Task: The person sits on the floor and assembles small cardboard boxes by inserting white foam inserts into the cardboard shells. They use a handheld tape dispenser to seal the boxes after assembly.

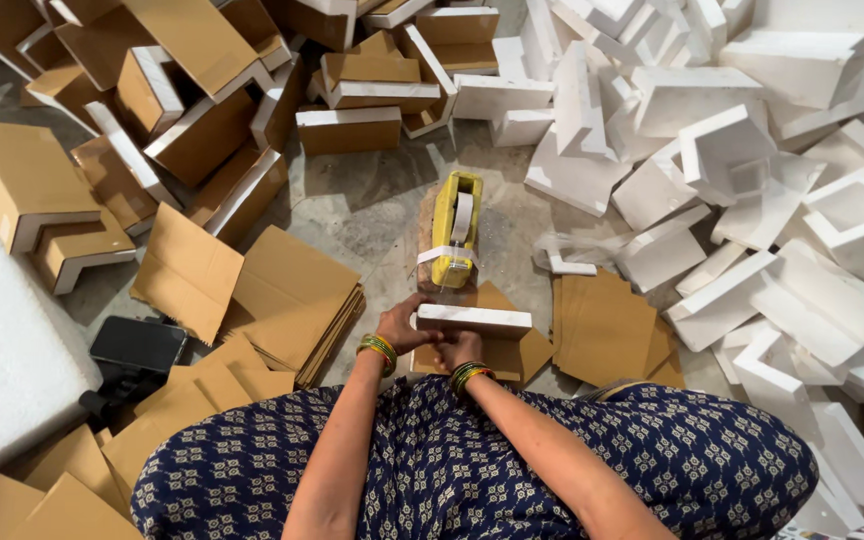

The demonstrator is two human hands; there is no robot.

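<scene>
Left hand: the left hand (399, 326) is closed around the near left end of a white foam corner block with brown cardboard against its underside (474, 322); thumb and fingers wrap that end, apparently to keep the block from turning.
Right hand: the right hand (460, 350) sits just below the block's lower edge, fingers curled against the cardboard face. Whether they pinch the card or only press it cannot be told; the block hides the fingertips.
Held piece: the block lies level across both hands, directly above the fingers and over the lap, long edge running left to right. Judged: it is held close to the body so both hands can brace it.
Tape dispenser: a yellow hand tape dispenser with a white strip hanging off its front (455, 229) stands on the floor just beyond the fingers, its loose end facing the hands, probably so it is within easy reach.
Flat card, right: a stack of flat brown cardboard sheets (607, 328) lies just right of the right hand.
Flat card, left: a stack of folded brown cardboard panels (282, 300) lies left of the left hand.
Bare foam: a heap of white foam angle pieces (752, 180) lies well beyond and right of the fingers.
Covered pieces: a pile of cardboard-faced foam corners (202, 100) lies far beyond and left, apart from the bare foam.
Other item: a black flat device (138, 345) rests on the floor left of the left wrist.
</scene>
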